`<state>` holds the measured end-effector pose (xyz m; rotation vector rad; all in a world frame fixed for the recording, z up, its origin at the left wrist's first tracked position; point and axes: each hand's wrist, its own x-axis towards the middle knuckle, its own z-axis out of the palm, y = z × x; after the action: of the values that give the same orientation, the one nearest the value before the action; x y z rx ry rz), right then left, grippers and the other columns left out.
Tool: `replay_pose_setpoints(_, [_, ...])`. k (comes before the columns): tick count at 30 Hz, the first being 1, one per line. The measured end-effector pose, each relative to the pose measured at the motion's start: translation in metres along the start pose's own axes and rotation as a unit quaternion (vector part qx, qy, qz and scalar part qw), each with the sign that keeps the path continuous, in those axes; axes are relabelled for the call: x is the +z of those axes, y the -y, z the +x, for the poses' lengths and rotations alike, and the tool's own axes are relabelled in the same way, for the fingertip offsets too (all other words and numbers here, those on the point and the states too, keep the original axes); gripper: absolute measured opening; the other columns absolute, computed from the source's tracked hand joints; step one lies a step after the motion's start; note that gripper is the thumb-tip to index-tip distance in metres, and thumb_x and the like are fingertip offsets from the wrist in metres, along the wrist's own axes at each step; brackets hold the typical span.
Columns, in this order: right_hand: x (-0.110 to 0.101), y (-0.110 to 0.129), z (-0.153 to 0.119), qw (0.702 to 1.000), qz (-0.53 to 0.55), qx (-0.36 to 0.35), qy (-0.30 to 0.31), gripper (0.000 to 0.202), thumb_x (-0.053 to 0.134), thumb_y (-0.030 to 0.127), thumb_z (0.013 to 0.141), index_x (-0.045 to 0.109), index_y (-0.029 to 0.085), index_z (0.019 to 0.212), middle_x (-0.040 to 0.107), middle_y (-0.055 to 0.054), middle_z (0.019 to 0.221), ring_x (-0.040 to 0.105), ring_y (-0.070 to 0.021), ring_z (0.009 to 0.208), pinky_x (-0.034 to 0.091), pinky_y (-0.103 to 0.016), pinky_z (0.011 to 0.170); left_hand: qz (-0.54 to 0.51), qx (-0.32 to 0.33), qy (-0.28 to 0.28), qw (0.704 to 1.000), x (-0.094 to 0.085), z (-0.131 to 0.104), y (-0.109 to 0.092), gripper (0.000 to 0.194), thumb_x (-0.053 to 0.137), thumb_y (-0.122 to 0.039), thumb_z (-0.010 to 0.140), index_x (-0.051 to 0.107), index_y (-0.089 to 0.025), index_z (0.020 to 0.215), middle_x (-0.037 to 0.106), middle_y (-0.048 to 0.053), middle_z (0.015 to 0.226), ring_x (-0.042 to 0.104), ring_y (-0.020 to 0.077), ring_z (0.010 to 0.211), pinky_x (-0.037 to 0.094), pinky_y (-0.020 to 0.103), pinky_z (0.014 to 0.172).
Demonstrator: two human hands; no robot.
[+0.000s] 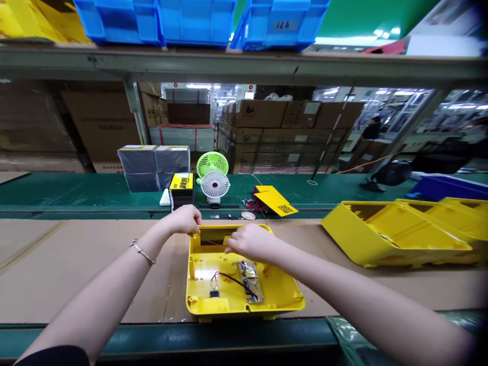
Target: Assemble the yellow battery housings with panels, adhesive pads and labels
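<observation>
A yellow plastic housing (274,287) lies open side up on the cardboard in front of me. Inside it sit a circuit board (250,281) and a small black connector (214,293), joined by dark wires (231,278). My left hand (185,219) is closed in a pinch at the far left corner of the housing. Over the far wall, my right hand (249,242) is also closed, its fingertips beside a small yellow part (227,240). A thin reddish wire (213,241) seems to run between both hands. What exactly the fingers grip is hidden.
More yellow housings (366,239) stand in a row at right. Behind are a white fan (215,185), a green fan (216,161), a yellow-and-black box (182,188), a tilted yellow panel (276,200) and wrapped grey boxes (141,165). Blue bins (196,23) sit on the shelf above.
</observation>
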<state>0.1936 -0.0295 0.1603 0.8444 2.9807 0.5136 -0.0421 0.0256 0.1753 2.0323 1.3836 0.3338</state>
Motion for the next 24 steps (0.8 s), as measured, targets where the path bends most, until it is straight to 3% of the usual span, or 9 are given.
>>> replay_pose_setpoints(3, [-0.005,-0.011,-0.020,0.998,-0.009,0.019,-0.062,0.041,0.040,0.043,0.091,0.063,0.014,0.073,0.062,-0.007,0.069,0.056,-0.0165,0.067,0.037,-0.027,0.060,-0.005,0.006,0.010,1.000,0.002,0.005,0.003,0.015,0.056,-0.007,0.046,0.060,-0.018,0.056,0.062,-0.001,0.052,0.059,0.0145,0.048,0.042,0.021,0.044])
replay_pose_setpoints(6, [-0.011,-0.013,-0.032,0.988,-0.004,0.096,-0.122,0.029,0.042,0.034,0.091,0.064,0.015,0.093,0.062,-0.009,0.087,0.054,-0.0194,0.084,0.041,-0.030,0.073,-0.010,0.014,0.000,1.000,0.006,0.006,0.003,0.014,0.055,-0.006,0.046,0.056,-0.018,0.053,0.058,-0.003,0.050,0.056,0.0137,0.047,0.041,0.021,0.043])
replay_pose_setpoints(8, [-0.012,-0.013,-0.036,0.978,-0.002,0.165,-0.128,0.025,0.046,0.028,0.089,0.062,0.015,0.104,0.061,-0.010,0.095,0.053,-0.0203,0.088,0.041,-0.031,0.077,-0.012,0.022,-0.023,0.999,0.010,0.004,0.002,0.013,0.055,-0.006,0.046,0.053,-0.018,0.052,0.056,-0.003,0.050,0.054,0.0125,0.048,0.039,0.021,0.043])
replay_pose_setpoints(12, [-0.016,-0.015,-0.039,0.964,0.006,0.251,-0.088,0.019,0.048,0.016,0.084,0.065,0.016,0.078,0.060,-0.006,0.077,0.053,-0.0177,0.076,0.040,-0.028,0.068,-0.016,0.044,-0.076,0.996,0.013,-0.017,-0.008,0.013,0.052,-0.006,0.050,0.051,-0.018,0.053,0.054,-0.003,0.053,0.051,0.0110,0.051,0.036,0.019,0.044])
replay_pose_setpoints(14, [-0.026,-0.015,-0.041,0.963,0.002,0.250,-0.102,0.022,0.046,0.014,0.084,0.064,0.017,0.071,0.059,-0.005,0.072,0.052,-0.0171,0.074,0.039,-0.027,0.066,-0.019,0.050,-0.099,0.994,0.010,-0.035,-0.017,0.013,0.049,-0.006,0.053,0.051,-0.018,0.057,0.053,-0.003,0.054,0.050,0.0108,0.051,0.034,0.019,0.043])
replay_pose_setpoints(16, [-0.039,-0.014,-0.045,0.961,-0.015,0.232,-0.147,0.020,0.047,0.016,0.085,0.065,0.016,0.075,0.059,-0.005,0.072,0.052,-0.0177,0.076,0.039,-0.027,0.066,-0.016,0.065,-0.135,0.989,0.005,-0.054,-0.026,0.014,0.046,-0.005,0.057,0.051,-0.019,0.061,0.053,-0.003,0.057,0.049,0.0109,0.053,0.033,0.020,0.045])
replay_pose_setpoints(21, [-0.051,-0.005,-0.065,0.956,-0.062,0.159,-0.240,0.017,0.049,0.014,0.084,0.065,0.015,0.088,0.060,-0.007,0.073,0.049,-0.0184,0.073,0.039,-0.031,0.069,0.094,0.220,-0.267,0.934,0.011,-0.087,-0.033,0.018,0.046,-0.002,0.063,0.050,-0.020,0.066,0.054,-0.001,0.071,0.050,0.0149,0.072,0.040,0.028,0.062])
replay_pose_setpoints(24, [-0.038,0.008,-0.078,0.965,-0.017,0.110,-0.239,0.015,0.051,0.013,0.083,0.065,0.015,0.088,0.059,-0.006,0.071,0.048,-0.0173,0.069,0.038,-0.031,0.064,0.128,0.276,-0.237,0.923,0.029,-0.095,-0.022,0.024,0.043,0.002,0.065,0.050,-0.020,0.071,0.058,0.003,0.086,0.051,0.0181,0.088,0.044,0.033,0.076])
